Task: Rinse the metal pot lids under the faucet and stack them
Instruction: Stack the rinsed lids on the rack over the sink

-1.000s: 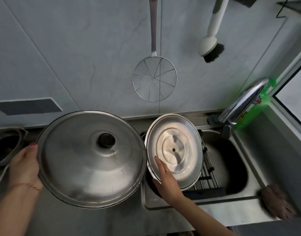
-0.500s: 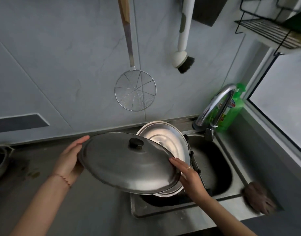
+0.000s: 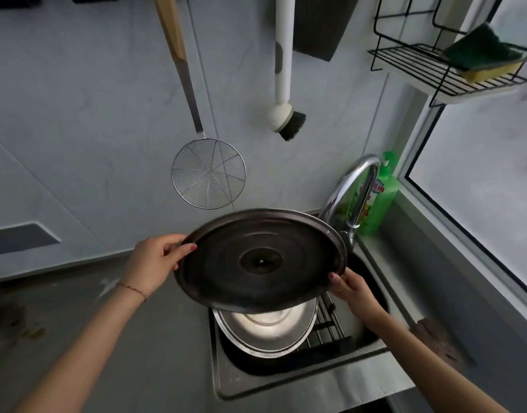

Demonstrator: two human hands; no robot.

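Over the sink (image 3: 286, 386), big lid (image 3: 260, 260) gripped at opposite rims, left hand (image 3: 155, 263) and right hand (image 3: 350, 289) fingers curled round, underside up, probably angled for the faucet (image 3: 353, 192).

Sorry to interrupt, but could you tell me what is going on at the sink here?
A person holds a large metal lid by its rim with both hands, left hand and right hand, underside facing up, over the sink beside the faucet. A smaller lid lies below it in the sink. No water is visibly running.
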